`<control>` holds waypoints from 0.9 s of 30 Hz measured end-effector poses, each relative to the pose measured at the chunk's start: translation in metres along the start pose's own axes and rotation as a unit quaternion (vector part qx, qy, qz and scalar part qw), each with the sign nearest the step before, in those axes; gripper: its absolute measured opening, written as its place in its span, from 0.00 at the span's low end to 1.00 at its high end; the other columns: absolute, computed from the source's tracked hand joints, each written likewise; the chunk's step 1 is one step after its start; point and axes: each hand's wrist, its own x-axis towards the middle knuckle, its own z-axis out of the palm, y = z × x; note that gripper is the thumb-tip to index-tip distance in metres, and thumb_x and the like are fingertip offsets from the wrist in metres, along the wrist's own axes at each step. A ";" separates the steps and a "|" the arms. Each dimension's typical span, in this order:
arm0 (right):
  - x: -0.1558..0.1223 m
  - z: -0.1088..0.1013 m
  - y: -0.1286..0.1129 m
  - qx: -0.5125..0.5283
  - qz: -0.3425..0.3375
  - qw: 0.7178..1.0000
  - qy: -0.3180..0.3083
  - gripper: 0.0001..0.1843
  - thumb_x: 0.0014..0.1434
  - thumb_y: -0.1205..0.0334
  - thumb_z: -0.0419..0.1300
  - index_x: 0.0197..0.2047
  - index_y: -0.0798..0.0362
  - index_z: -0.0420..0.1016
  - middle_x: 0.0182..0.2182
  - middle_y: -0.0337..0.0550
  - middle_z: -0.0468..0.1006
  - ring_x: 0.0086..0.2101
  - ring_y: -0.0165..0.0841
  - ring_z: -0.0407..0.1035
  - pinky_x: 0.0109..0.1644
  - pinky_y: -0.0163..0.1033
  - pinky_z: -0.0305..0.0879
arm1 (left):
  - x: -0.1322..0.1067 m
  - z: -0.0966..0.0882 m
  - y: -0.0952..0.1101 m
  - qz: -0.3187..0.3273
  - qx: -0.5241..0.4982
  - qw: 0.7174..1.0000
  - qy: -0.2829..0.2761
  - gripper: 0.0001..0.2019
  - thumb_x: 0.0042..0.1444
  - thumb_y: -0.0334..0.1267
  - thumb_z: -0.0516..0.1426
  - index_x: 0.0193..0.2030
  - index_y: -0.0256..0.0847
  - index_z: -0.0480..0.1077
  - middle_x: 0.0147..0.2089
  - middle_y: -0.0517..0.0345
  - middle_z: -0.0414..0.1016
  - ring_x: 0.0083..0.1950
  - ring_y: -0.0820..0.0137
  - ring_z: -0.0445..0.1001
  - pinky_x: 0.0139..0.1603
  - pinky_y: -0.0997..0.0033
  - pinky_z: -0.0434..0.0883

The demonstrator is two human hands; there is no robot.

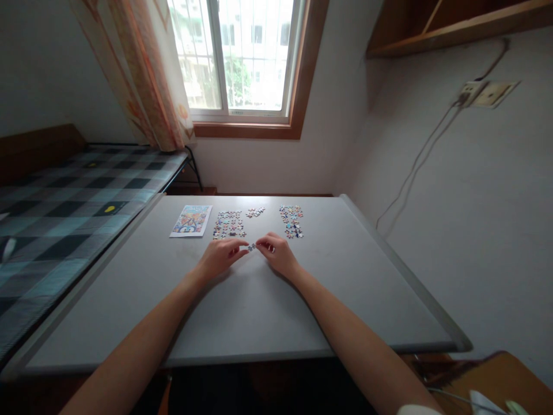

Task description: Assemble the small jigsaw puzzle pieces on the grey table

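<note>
My left hand [221, 255] and my right hand [279, 252] rest on the grey table [345, 288], fingertips meeting at a small puzzle piece [252, 246] pinched between them. Just beyond the hands lie loose puzzle pieces in three groups: a left group [228, 224], a small middle group [255, 212] and a right group [291, 221]. A colourful picture card [191, 221] lies flat to the left of the pieces.
A bed with a checked cover [64, 213] runs along the table's left side. A window [242, 57] with a curtain [147, 80] is behind the table. A wall socket with a cable [479, 95] is on the right wall. A wooden chair edge [484, 374] shows at lower right.
</note>
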 end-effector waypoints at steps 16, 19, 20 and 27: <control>-0.003 0.000 -0.001 -0.027 -0.011 0.999 -0.042 0.08 0.58 0.69 0.55 0.36 0.54 0.76 0.30 0.40 0.71 0.28 0.26 0.65 0.35 0.33 0.63 | -0.002 0.003 0.000 0.008 0.003 0.999 -0.046 0.11 0.58 0.45 0.57 0.40 0.42 0.76 0.27 0.61 0.73 0.25 0.76 0.67 0.29 0.78 0.61; -0.003 0.001 -0.002 -0.025 -0.011 0.999 -0.043 0.08 0.58 0.69 0.55 0.37 0.54 0.76 0.31 0.40 0.71 0.27 0.26 0.64 0.35 0.32 0.63 | -0.002 0.003 0.000 0.013 -0.004 0.999 -0.046 0.11 0.58 0.44 0.57 0.40 0.42 0.75 0.27 0.61 0.73 0.25 0.76 0.67 0.29 0.77 0.62; -0.003 0.001 -0.001 -0.025 -0.012 0.999 -0.044 0.08 0.58 0.69 0.55 0.37 0.54 0.76 0.31 0.40 0.71 0.27 0.26 0.64 0.35 0.32 0.63 | -0.002 0.003 0.000 0.014 -0.006 0.999 -0.046 0.11 0.58 0.44 0.56 0.40 0.42 0.75 0.27 0.61 0.73 0.26 0.76 0.67 0.30 0.77 0.62; -0.002 0.001 0.001 -0.011 -0.002 0.999 -0.034 0.11 0.57 0.69 0.56 0.42 0.53 0.75 0.32 0.39 0.71 0.27 0.25 0.65 0.35 0.33 0.65 | -0.001 0.001 0.002 -0.008 0.007 0.999 -0.050 0.11 0.58 0.44 0.56 0.39 0.42 0.75 0.28 0.62 0.74 0.25 0.77 0.67 0.30 0.77 0.62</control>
